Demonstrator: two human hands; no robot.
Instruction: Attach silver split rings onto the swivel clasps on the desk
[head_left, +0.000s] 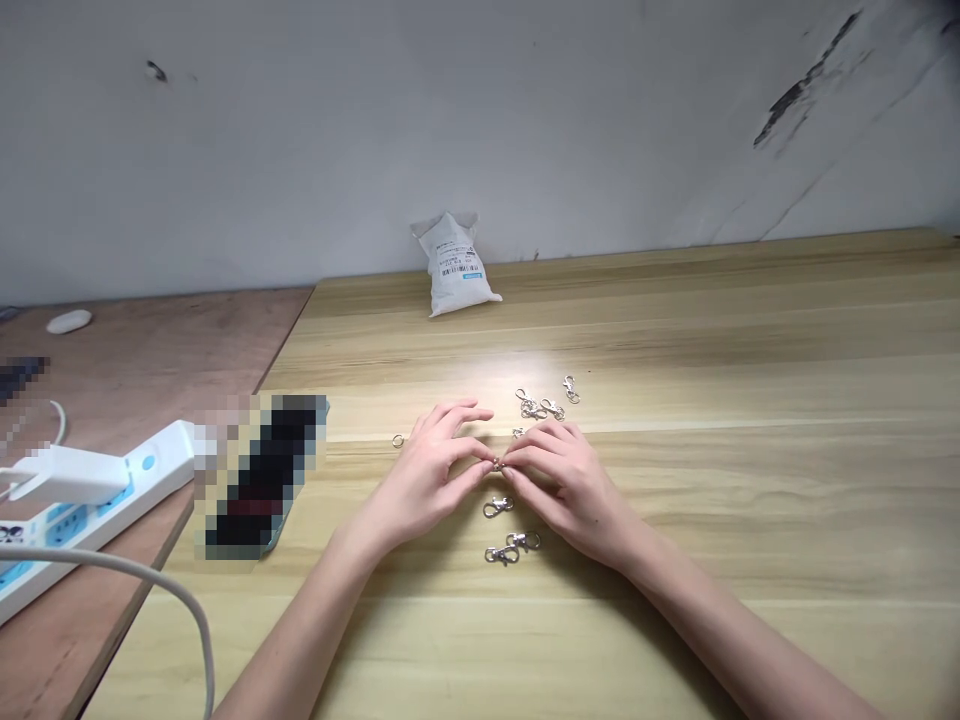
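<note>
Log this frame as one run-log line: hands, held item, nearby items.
left hand: pinching small metal part | right hand: pinching same part | nearby: lobster clasps, metal ring

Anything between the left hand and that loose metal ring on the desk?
Nothing visible. The left hand, pinching a small metal piece with the right hand, lies just right of the metal ring. Only wooden desktop shows between hand and ring.

A plain craft workroom: silver metal lobster clasps (pixel 499 507) on a pale wood-grain tabletop (pixel 675 600), a white power strip (pixel 90 530) nearby, and a scuffed white plaster wall (pixel 480 120).
</note>
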